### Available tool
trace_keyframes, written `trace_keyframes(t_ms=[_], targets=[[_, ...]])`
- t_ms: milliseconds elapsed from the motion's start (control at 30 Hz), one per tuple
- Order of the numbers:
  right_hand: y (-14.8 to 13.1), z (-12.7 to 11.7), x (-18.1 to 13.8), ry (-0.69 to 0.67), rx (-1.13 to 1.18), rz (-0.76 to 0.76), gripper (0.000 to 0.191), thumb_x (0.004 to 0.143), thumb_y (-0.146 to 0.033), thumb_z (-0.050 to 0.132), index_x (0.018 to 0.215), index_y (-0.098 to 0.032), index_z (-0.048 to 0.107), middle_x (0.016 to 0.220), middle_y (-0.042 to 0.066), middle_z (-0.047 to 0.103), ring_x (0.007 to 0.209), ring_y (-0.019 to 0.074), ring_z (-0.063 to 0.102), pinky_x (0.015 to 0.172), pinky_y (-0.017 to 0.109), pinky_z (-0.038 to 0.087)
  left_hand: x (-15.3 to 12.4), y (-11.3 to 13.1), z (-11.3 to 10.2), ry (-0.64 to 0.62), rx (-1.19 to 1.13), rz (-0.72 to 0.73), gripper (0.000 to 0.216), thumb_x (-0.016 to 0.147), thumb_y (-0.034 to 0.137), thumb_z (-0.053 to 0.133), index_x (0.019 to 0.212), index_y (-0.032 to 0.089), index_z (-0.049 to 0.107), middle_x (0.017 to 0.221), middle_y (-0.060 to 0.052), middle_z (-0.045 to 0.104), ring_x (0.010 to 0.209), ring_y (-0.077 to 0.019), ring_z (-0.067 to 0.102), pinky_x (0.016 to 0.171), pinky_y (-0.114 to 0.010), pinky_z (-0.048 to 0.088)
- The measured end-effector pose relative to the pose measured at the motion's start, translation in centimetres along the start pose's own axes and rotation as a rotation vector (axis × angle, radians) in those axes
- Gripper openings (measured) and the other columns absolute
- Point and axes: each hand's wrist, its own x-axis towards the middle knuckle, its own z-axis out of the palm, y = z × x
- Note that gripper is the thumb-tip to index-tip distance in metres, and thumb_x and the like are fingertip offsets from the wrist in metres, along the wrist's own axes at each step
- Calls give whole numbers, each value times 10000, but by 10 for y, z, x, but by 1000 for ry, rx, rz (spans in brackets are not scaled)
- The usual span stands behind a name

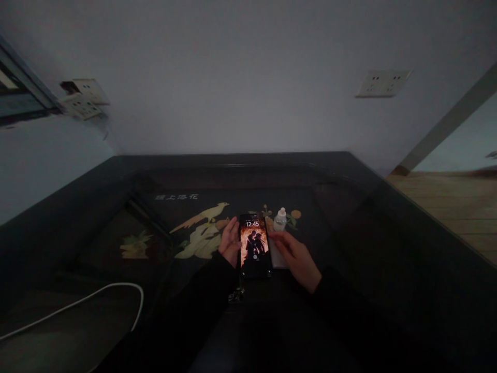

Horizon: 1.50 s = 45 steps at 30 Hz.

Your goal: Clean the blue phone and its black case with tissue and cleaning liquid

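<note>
A smartphone (254,246) with a lit lock screen reading 12:45 is in the middle, over the dark table. My left hand (230,244) is closed along the phone's left edge. My right hand (298,259) is by its right edge, thumb and fingers pinched together; what they grip, if anything, is hidden. Partly under that hand is a pale flat thing (278,258), too dim to name. Just beyond the right fingertips stands a small white bottle (280,219) with a narrow cap. Below the phone's lower left corner is a small shiny charm (236,295).
The dark glossy table (240,178) bears a bird-and-flower picture and meets a pale wall (240,77). A white cable (104,287) curves across the lower left. Wall sockets (384,84) are at the right, and more sockets (83,98) are at the left.
</note>
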Motion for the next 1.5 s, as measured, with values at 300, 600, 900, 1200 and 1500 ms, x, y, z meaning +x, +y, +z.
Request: trace_keyframes(t_ms=[300, 600, 900, 1200, 1500], targets=[[0, 0, 0, -8, -3, -18, 248, 868, -236, 391, 1065, -212, 539, 1063, 44, 635, 1004, 171, 589, 865, 325, 440, 3, -3, -4, 8, 27, 43, 685, 577, 215, 683, 1207, 232, 412, 1399, -107, 347, 1293, -253, 310, 1068, -406, 250], [3, 1, 0, -7, -9, -51, 256, 870, -219, 391, 1084, -218, 531, 1088, 41, 626, 1036, 163, 574, 885, 324, 435, 3, -7, -10, -12, 73, 54, 693, 590, 244, 683, 1220, 222, 395, 1414, -119, 316, 1321, -239, 249, 1092, -400, 198], [1, 0, -1, -10, -36, -56, 269, 873, -224, 387, 1099, -221, 533, 1091, 41, 621, 1021, 166, 578, 875, 323, 437, -1, -2, 5, 19, 30, 68, 655, 546, 167, 632, 1168, 228, 435, 1358, -76, 412, 1295, -226, 311, 1089, -390, 207], [4, 1, 0, -18, -104, -66, 265, 875, -225, 380, 1085, -230, 542, 1081, 44, 618, 1007, 183, 572, 866, 351, 432, -6, 2, 12, -22, 51, 87, 616, 449, 43, 507, 1043, 203, 536, 1137, -38, 577, 1164, -225, 461, 1023, -389, 309], [3, 2, -3, -47, -85, -103, 256, 865, -199, 390, 1088, -222, 512, 1091, 57, 601, 1042, 181, 560, 911, 369, 424, 1, -13, 0, -124, 180, 175, 666, 477, 63, 505, 1123, 220, 481, 1241, -60, 489, 1227, -246, 384, 1051, -427, 238]])
